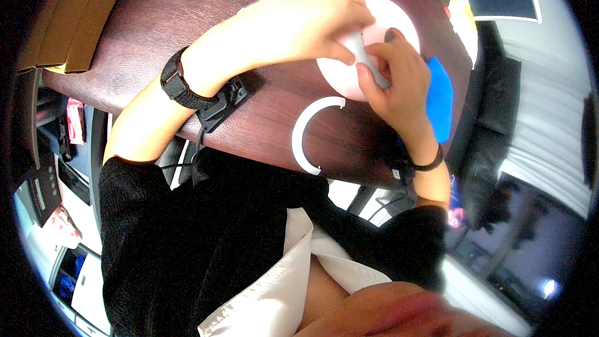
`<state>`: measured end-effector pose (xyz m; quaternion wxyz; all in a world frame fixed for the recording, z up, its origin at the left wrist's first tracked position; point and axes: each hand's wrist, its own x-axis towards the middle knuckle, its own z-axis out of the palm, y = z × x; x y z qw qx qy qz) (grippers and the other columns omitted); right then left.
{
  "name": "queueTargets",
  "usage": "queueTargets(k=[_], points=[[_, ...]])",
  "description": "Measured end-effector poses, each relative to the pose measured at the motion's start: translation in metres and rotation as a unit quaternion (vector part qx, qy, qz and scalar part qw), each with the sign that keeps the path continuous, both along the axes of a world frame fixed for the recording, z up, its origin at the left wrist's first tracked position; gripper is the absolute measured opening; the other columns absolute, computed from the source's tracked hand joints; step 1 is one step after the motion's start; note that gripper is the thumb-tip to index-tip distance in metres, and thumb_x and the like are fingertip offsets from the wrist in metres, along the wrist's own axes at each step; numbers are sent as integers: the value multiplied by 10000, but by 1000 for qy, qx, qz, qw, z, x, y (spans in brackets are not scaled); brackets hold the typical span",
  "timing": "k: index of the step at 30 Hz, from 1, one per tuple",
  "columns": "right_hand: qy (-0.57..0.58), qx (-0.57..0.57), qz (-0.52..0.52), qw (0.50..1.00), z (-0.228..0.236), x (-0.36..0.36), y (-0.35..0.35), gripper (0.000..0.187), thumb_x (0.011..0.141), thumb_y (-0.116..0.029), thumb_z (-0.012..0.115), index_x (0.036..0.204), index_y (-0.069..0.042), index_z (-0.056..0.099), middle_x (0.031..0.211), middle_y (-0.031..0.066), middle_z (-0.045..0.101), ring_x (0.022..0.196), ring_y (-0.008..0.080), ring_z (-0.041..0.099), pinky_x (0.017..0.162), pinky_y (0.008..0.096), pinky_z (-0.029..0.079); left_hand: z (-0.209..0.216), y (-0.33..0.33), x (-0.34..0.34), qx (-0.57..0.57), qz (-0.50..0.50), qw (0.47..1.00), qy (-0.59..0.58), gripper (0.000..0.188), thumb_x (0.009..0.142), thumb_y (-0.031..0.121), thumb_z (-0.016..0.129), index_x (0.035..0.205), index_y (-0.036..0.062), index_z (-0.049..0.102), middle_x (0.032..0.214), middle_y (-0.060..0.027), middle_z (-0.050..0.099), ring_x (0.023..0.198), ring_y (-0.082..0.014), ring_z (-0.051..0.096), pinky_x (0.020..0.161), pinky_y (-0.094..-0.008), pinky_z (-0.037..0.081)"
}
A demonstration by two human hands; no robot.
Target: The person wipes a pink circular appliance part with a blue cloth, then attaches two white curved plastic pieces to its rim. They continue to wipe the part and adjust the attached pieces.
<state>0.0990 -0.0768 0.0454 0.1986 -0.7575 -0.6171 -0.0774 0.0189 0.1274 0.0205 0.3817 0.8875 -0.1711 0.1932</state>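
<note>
Over a round white disc-shaped piece (340,79) on the dark wood table, both hands hold a grey curved piece (369,66). My left hand (315,22) reaches across from the left, its thumb and fingers closed on the upper end of that piece. On the lower end, my right hand (402,84) pinches with thumb and fingers. Part of the grey piece is hidden by the fingers, and I cannot tell whether it touches the disc. A white C-shaped ring (300,132) lies nearer to me on the table, apart from both hands.
Under my left wrist sits a small black device (223,108) with a cable. A blue flat item (440,100) is right of my right hand, and a yellow-and-white item (462,15) lies farther back. A brown cardboard box (78,15) stands at the far left. The table (262,125) has a curved near edge.
</note>
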Motion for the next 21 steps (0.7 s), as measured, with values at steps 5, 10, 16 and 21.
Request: queueTargets(k=[5,10,16,21], points=[[30,32,-22,999,1,-2,1,278,738,-161,732,964,-77,594,805,94,539,686,275,569,583,380,447,-1,-1,0,-2,3,1000,-12,472,712,189,758,1122,-7,628,977,-142,641,780,-275,654,695,-363,528],[59,30,-24,998,3,-2,2,298,748,-154,729,995,-70,586,851,104,555,725,285,602,609,370,483,-1,0,1,1,6,1000,-13,464,716,186,753,1121,-1,625,949,-139,639,766,-273,649,691,-362,525],[70,14,-26,997,8,1,2,305,760,-153,725,1018,-69,586,898,106,583,756,292,633,623,379,509,-2,0,1,4,8,1000,-22,455,721,187,750,1118,5,624,951,-136,641,761,-271,649,689,-367,523],[98,6,-50,994,9,0,2,299,747,-156,737,994,-65,595,898,107,587,735,284,631,608,377,505,-3,0,2,2,8,1000,-22,451,720,175,749,1121,7,626,977,-141,648,780,-274,657,706,-368,526]])
